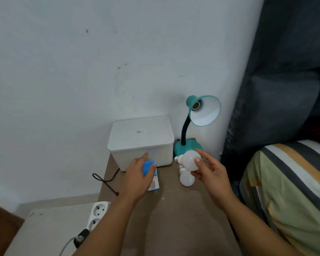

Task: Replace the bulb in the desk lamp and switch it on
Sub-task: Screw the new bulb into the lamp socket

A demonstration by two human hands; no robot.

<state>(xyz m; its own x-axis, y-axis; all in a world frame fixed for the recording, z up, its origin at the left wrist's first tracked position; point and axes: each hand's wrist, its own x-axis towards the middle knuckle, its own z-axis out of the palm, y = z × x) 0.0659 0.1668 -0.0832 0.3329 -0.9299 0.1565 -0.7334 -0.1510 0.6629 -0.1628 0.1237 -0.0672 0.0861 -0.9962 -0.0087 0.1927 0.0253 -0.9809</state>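
Box [140, 143] left — lamp [188, 145] right.

bulb [190, 160]: frosted matt white, metal screw base | lamp [203, 109]: glossy teal shade, smooth white inside | storage box [140, 139]: matt whitish plastic | table [174, 209]: smooth brown, kinda matt | bedding [294, 182]: striped cloth

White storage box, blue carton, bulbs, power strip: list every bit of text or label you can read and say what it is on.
No text here can be read.
White storage box: small dark printed sticker on the lid, too small to read.
Blue carton under the left hand: printing blurred and partly covered.
Bulb in the right hand: no marking visible.
Power strip: no marking visible.
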